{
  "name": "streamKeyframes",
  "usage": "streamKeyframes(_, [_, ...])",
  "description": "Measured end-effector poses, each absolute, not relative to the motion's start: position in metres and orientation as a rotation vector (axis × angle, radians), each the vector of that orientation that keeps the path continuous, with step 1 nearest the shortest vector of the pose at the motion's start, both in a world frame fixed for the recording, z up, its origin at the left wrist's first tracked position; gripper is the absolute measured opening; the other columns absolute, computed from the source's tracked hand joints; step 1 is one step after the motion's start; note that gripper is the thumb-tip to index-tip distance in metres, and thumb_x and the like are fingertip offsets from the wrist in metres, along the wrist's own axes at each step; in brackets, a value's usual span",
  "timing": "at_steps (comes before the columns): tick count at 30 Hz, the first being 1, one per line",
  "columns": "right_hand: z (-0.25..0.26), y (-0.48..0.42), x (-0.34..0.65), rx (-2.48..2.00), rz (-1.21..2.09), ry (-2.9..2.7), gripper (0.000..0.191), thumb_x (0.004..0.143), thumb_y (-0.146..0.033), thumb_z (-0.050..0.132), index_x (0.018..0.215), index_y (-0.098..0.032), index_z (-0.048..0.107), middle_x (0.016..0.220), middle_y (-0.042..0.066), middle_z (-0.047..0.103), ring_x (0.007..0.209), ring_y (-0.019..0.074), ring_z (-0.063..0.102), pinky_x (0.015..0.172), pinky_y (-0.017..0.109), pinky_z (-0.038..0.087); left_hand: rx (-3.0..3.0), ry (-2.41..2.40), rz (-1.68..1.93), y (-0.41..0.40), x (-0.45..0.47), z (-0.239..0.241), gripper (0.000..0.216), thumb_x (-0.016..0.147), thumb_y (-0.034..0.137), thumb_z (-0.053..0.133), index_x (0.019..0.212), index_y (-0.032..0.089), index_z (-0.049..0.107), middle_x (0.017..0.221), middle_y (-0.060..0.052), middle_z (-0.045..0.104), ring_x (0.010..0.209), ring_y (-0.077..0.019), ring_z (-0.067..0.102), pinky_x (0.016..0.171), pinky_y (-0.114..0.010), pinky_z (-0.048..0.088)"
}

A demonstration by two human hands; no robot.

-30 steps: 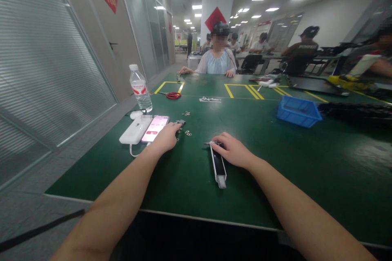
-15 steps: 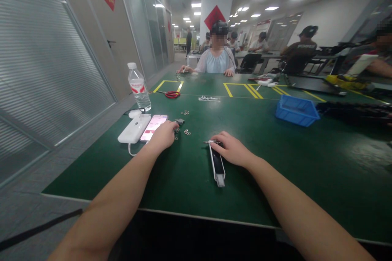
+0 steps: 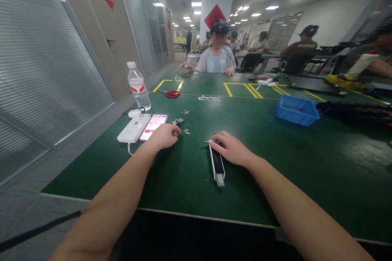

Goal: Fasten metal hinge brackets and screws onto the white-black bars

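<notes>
My left hand (image 3: 167,135) is beside the phone, low over the table, its fingers curled together; whatever they pinch is hidden. Just past its fingertips lie small metal rings (image 3: 186,131), and a small grey piece (image 3: 178,121) sits behind them. My right hand (image 3: 231,147) rests at the far end of a slim white-edged black device (image 3: 217,163), which has a grey tab at its near end. Under the right fingers a thin metal rod (image 3: 206,142) pokes out to the left; its full shape is covered.
On the left stand a water bottle (image 3: 139,89), a white power bank (image 3: 131,128) and a lit phone (image 3: 153,126). Red-handled scissors (image 3: 172,94), thin white pieces (image 3: 209,98) and a blue bin (image 3: 297,110) lie farther off. A co-worker (image 3: 216,59) sits opposite.
My left hand has drawn slightly back towards me, uncovering more of the grey piece and hiding a few rings. My right hand stays put. The co-worker's hand opposite has lifted a little.
</notes>
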State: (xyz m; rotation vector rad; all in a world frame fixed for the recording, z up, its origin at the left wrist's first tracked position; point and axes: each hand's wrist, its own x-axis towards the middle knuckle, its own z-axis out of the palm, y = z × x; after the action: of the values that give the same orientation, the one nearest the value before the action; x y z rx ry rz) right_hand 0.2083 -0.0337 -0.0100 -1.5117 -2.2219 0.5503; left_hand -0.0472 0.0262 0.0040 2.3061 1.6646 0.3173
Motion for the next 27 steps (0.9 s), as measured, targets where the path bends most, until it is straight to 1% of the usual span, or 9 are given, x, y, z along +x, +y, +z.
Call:
streamKeyframes(3, [-0.010,-0.033,0.208,-1.517,0.555,-2.215,0.029,0.090,-0.037,0.047,0.104,-0.019,0.065,0.099,0.008,0.057,0.085,0.0175,0.057,0.077,0.031,0.043,2.373,1.606,0.278,0.027,-0.048,0.002,0.033,0.069,0.011,0.054,0.097,0.019,0.070,0.084,-0.003,0.069,0.075,-0.0163,0.062,0.067,-0.023,0.045])
streamKeyframes(9, [-0.013,-0.032,0.209,-1.500,0.552,-2.218,0.030,0.090,-0.039,0.047,0.103,-0.020,0.066,0.097,0.007,0.057,0.083,0.0168,0.057,0.075,0.030,0.043,2.416,1.598,0.211,0.027,-0.046,0.001,0.033,0.075,0.010,0.049,0.099,0.020,0.069,0.083,-0.004,0.068,0.071,-0.0164,0.060,0.064,-0.024,0.042])
streamKeyframes(13, [-0.013,-0.032,0.210,-1.499,0.550,-2.210,0.029,0.090,-0.039,0.047,0.101,-0.019,0.066,0.096,0.007,0.057,0.083,0.0167,0.057,0.074,0.030,0.043,2.414,1.579,0.229,0.025,-0.046,0.001,0.033,0.074,0.009,0.050,0.101,0.019,0.067,0.079,-0.003,0.065,0.069,-0.0171,0.058,0.062,-0.024,0.040])
streamKeyframes(17, [-0.014,-0.032,0.210,-1.487,0.529,-2.219,0.030,0.090,-0.040,0.047,0.101,-0.020,0.066,0.096,0.007,0.057,0.084,0.0168,0.057,0.076,0.030,0.043,2.411,1.503,0.360,0.021,-0.038,-0.001,0.028,0.074,0.008,0.050,0.096,0.018,0.065,0.073,-0.002,0.061,0.066,-0.0162,0.056,0.058,-0.024,0.039])
streamKeyframes(21, [-0.016,-0.031,0.210,-1.474,0.506,-2.219,0.029,0.090,-0.039,0.047,0.100,-0.020,0.065,0.097,0.007,0.058,0.086,0.0175,0.057,0.078,0.031,0.043,2.446,1.285,0.571,0.012,-0.018,-0.008,0.030,0.074,0.005,0.049,0.098,0.016,0.062,0.071,0.000,0.058,0.064,-0.0136,0.054,0.060,-0.023,0.041])
streamKeyframes(24, [-0.018,-0.031,0.210,-1.463,0.484,-2.217,0.027,0.089,-0.037,0.048,0.099,-0.019,0.065,0.096,0.007,0.058,0.086,0.0179,0.057,0.079,0.031,0.043,2.441,1.129,0.696,0.005,-0.003,-0.017,0.027,0.073,0.005,0.051,0.096,0.015,0.061,0.073,0.000,0.058,0.064,-0.0112,0.054,0.062,-0.022,0.044])
streamKeyframes(27, [-0.018,-0.031,0.209,-1.464,0.482,-2.218,0.027,0.089,-0.037,0.048,0.100,-0.018,0.065,0.095,0.007,0.058,0.086,0.0180,0.057,0.079,0.031,0.043,2.352,1.047,0.819,0.002,0.006,-0.023,0.027,0.073,0.005,0.053,0.097,0.014,0.060,0.084,-0.002,0.059,0.064,-0.0089,0.055,0.061,-0.021,0.047])
